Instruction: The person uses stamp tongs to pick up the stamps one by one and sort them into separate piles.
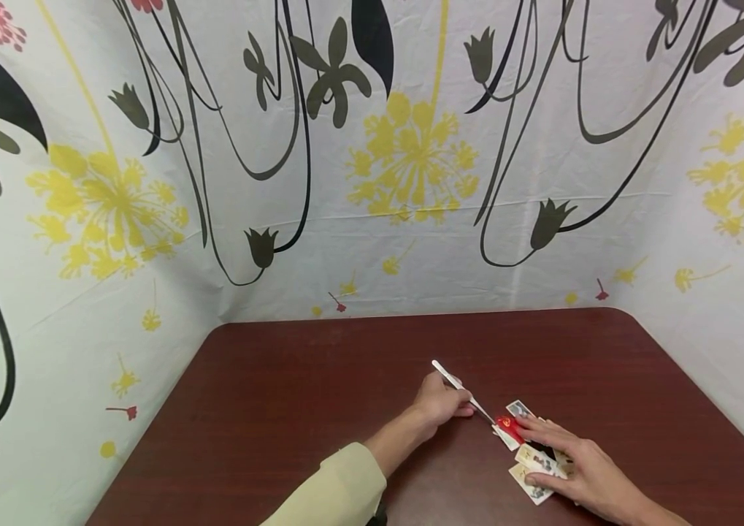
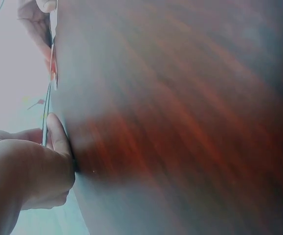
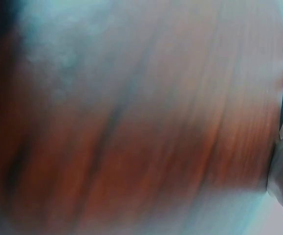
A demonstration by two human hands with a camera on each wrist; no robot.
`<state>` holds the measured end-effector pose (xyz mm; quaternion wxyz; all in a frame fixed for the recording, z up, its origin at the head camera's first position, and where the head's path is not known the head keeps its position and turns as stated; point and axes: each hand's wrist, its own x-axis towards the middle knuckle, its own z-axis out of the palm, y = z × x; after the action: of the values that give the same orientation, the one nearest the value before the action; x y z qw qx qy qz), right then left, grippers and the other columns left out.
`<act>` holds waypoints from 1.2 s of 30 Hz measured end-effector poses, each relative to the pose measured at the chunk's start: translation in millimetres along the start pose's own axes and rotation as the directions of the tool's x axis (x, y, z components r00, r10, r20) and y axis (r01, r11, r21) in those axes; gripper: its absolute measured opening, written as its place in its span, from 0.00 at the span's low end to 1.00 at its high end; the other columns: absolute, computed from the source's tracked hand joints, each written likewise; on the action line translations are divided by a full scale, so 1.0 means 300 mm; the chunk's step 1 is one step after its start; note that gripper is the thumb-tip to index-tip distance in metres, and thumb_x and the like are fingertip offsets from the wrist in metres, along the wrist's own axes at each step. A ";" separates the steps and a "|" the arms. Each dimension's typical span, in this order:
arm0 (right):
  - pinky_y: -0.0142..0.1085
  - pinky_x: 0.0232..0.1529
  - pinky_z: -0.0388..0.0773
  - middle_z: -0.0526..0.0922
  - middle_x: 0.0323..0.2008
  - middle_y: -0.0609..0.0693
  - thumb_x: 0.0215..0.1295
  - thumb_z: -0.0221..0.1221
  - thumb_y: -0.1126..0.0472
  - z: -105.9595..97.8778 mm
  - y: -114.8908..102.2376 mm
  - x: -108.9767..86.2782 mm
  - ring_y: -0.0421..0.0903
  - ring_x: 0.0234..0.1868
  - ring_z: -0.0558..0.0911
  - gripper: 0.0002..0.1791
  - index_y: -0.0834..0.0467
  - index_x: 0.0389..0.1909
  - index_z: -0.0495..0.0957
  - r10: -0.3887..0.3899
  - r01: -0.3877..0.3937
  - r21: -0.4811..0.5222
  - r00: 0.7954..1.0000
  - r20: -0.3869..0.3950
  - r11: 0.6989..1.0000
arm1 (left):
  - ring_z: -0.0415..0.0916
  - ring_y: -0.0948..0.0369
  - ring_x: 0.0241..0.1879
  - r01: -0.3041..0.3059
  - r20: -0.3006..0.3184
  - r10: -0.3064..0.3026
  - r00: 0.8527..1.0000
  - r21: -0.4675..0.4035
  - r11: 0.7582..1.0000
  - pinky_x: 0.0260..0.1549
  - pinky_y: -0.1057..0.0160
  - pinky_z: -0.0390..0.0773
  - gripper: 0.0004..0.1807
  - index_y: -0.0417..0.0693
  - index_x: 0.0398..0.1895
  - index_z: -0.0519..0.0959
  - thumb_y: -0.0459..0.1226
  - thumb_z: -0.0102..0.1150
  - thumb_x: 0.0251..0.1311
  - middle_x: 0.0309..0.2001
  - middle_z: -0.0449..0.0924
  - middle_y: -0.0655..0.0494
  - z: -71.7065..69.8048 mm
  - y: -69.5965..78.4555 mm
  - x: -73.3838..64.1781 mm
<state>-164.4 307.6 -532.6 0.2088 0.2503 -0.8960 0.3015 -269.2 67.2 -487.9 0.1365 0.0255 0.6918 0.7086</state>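
The person's left hand [image 1: 440, 400] has its fingers clamped on a pair of slim, pale tweezers [image 1: 450, 374], the thumb pressing against them. One end of the tweezers sticks up past the knuckles; the other slants down and away from the fingers to the edge of a red piece [image 1: 508, 427] on the table [image 1: 319, 380]. That piece lies between the tweezers' tip and the right hand [image 1: 585, 471], whose fingers stretch out over a loose spread of small printed cards [image 1: 532, 491], thumb apart and resting on the nearer ones. A pale card juts out beyond the fingertips, on the far side of the red piece.

Something black [image 1: 541, 448] peeps out under the right palm, mostly covered, and the hand hides several of the cards. The pictures printed on them are too small to make out. It looks as though the tip touches the red piece, though at this size I can't swear to it. From the right wrist, most of that hand is cut off at the edge, and the cards show only as a thin sliver.
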 end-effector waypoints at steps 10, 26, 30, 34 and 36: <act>0.08 0.63 0.56 0.85 0.63 0.47 0.50 0.83 0.47 -0.001 0.004 0.000 0.32 0.69 0.74 0.37 0.45 0.63 0.85 0.002 -0.002 -0.020 1.000 0.005 1.000 | 0.84 0.59 0.27 0.030 0.123 -0.031 0.992 0.013 0.999 0.34 0.61 0.93 0.11 0.34 0.42 0.74 0.18 0.60 0.60 0.28 0.80 0.49 -0.006 0.007 -0.005; 0.09 0.63 0.57 0.84 0.64 0.48 0.50 0.82 0.46 0.004 0.003 0.002 0.29 0.70 0.72 0.38 0.46 0.65 0.84 -0.021 0.021 -0.010 1.000 0.011 1.000 | 0.84 0.59 0.28 0.026 0.137 -0.027 0.990 0.013 1.000 0.34 0.62 0.93 0.10 0.32 0.44 0.75 0.18 0.61 0.62 0.28 0.81 0.48 0.002 0.003 -0.003; 0.08 0.63 0.57 0.84 0.65 0.48 0.51 0.82 0.46 0.001 0.003 0.002 0.30 0.70 0.72 0.38 0.47 0.65 0.84 -0.018 0.018 -0.015 1.000 0.016 1.000 | 0.84 0.60 0.28 0.018 0.128 -0.022 0.992 0.033 0.999 0.34 0.62 0.93 0.10 0.33 0.44 0.75 0.18 0.61 0.63 0.28 0.82 0.47 0.005 0.003 -0.004; 0.08 0.62 0.58 0.84 0.64 0.48 0.50 0.82 0.46 0.003 0.003 0.000 0.30 0.69 0.73 0.38 0.46 0.65 0.84 -0.005 0.005 -0.014 1.000 0.011 1.000 | 0.85 0.59 0.28 0.018 0.126 -0.023 0.992 0.044 0.999 0.34 0.62 0.93 0.10 0.34 0.43 0.75 0.18 0.61 0.64 0.28 0.82 0.47 0.006 -0.001 -0.002; 0.08 0.62 0.58 0.85 0.63 0.47 0.50 0.83 0.46 0.005 0.003 -0.001 0.31 0.68 0.74 0.38 0.45 0.65 0.84 -0.002 0.003 -0.014 1.000 0.009 1.000 | 0.85 0.59 0.28 0.020 0.124 -0.025 0.992 0.038 0.999 0.34 0.62 0.93 0.10 0.35 0.43 0.75 0.18 0.61 0.64 0.28 0.82 0.47 0.005 -0.003 -0.001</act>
<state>-165.1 307.4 -534.2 0.2069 0.2513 -0.8988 0.2936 -268.5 68.7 -488.5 0.1869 0.0644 0.6951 0.6912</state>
